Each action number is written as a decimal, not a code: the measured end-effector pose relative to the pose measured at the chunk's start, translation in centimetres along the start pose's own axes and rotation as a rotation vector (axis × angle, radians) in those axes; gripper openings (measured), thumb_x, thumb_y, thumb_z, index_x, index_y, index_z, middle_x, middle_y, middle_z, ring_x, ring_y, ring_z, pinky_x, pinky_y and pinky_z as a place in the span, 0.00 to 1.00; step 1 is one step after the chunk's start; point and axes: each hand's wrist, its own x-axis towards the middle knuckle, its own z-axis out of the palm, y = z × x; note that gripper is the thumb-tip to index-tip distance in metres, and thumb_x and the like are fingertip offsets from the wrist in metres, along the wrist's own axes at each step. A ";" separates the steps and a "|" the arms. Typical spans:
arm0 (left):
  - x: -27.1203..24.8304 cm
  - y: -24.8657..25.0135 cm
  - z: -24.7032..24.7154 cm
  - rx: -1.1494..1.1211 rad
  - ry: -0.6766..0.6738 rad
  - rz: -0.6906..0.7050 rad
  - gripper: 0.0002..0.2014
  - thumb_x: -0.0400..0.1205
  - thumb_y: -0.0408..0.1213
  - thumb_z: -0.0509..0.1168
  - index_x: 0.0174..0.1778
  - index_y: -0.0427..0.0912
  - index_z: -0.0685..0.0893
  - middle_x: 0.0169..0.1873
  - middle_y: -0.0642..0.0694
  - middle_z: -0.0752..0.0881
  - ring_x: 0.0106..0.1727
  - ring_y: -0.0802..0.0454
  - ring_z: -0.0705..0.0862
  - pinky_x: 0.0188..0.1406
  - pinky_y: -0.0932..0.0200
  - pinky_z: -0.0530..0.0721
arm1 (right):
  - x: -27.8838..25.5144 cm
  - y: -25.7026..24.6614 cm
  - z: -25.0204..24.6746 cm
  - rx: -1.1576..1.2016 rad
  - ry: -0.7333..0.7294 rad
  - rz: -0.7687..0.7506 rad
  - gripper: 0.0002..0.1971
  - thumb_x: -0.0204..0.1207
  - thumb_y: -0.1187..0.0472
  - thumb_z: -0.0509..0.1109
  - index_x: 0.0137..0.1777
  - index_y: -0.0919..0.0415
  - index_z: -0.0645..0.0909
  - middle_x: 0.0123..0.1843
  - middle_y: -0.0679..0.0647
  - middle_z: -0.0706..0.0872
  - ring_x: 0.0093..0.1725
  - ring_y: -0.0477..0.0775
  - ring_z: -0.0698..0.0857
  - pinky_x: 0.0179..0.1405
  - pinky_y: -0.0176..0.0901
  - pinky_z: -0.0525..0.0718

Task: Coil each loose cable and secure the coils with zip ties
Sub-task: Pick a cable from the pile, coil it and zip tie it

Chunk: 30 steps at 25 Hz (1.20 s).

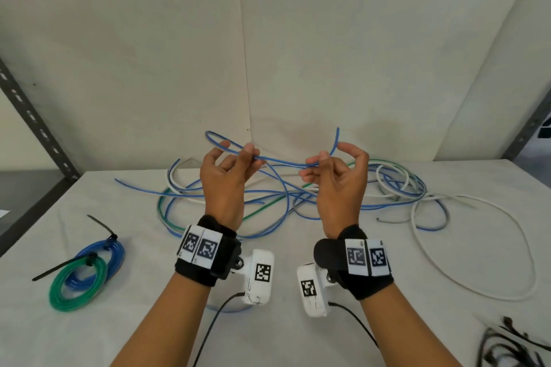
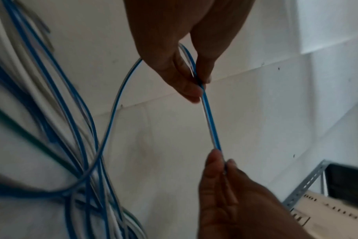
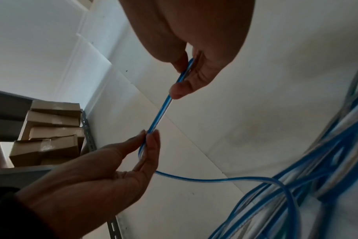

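Note:
Both hands are raised above the table and pinch one blue cable (image 1: 283, 161) between them. My left hand (image 1: 243, 155) grips it between thumb and fingers, and a loop of it arcs out to the left. My right hand (image 1: 320, 161) pinches it near its free end, which sticks upward. In the left wrist view the left hand (image 2: 198, 84) holds the blue cable (image 2: 210, 122) from above and the right hand (image 2: 224, 161) from below. From the right wrist, the right hand (image 3: 180, 84) and left hand (image 3: 149, 137) hold the same cable (image 3: 159, 113).
A tangle of loose blue, white and green cables (image 1: 298, 197) lies on the white table (image 1: 283, 337) behind the hands. A white cable (image 1: 507, 247) loops at the right. Blue and green coils (image 1: 86, 268) with black zip ties lie left. Spare zip ties (image 1: 512, 345) lie front right.

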 end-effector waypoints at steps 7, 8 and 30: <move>0.0 1.7 -1.2 0.415 -0.312 0.109 0.16 0.90 0.35 0.62 0.74 0.42 0.82 0.45 0.40 0.80 0.38 0.53 0.83 0.46 0.48 0.92 | -0.1 -1.1 -0.1 -0.330 -0.240 -0.082 0.08 0.87 0.65 0.66 0.61 0.55 0.84 0.44 0.57 0.88 0.29 0.54 0.85 0.32 0.41 0.84; 0.1 2.0 -1.4 0.437 -0.330 0.107 0.16 0.89 0.35 0.64 0.73 0.42 0.83 0.46 0.39 0.78 0.38 0.54 0.82 0.45 0.48 0.92 | 0.1 -1.3 -0.2 -0.388 -0.294 -0.101 0.09 0.88 0.65 0.64 0.61 0.55 0.85 0.44 0.55 0.88 0.29 0.53 0.84 0.32 0.39 0.83; -0.4 4.3 -1.6 0.963 -0.594 0.062 0.06 0.79 0.31 0.76 0.51 0.41 0.94 0.36 0.46 0.94 0.39 0.53 0.93 0.47 0.54 0.92 | -0.5 -1.6 0.1 -0.666 -0.472 -0.279 0.09 0.81 0.60 0.74 0.60 0.55 0.89 0.46 0.48 0.92 0.43 0.49 0.88 0.41 0.53 0.89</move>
